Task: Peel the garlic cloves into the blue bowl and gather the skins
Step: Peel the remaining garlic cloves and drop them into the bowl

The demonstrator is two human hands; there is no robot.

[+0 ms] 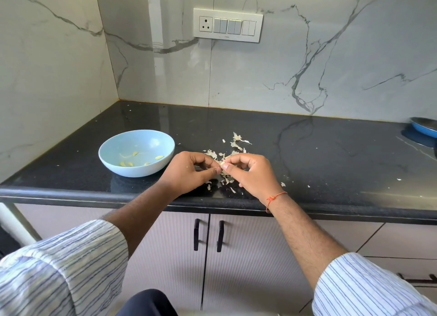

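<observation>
Garlic clove (pixel 222 164) is pinched betw. curled fingers of left hand (pixel 189 171) & right hand (pixel 250 173), just above skins (pixel 233 150); blue bowl (pixel 136 152) sits to the left.

Bright daylight, wall (pixel 163 38) glare, sharp focus, wide-angle edge bending.

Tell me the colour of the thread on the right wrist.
The thread is orange-red, tied round the right wrist; it shows best in the head view.

A single head-worn wide-angle view looks forward and down, from close above and behind the left hand (pixel 189 171) and right hand (pixel 250 173), facing the wall beyond them; forearms fill the lower frame.
</observation>
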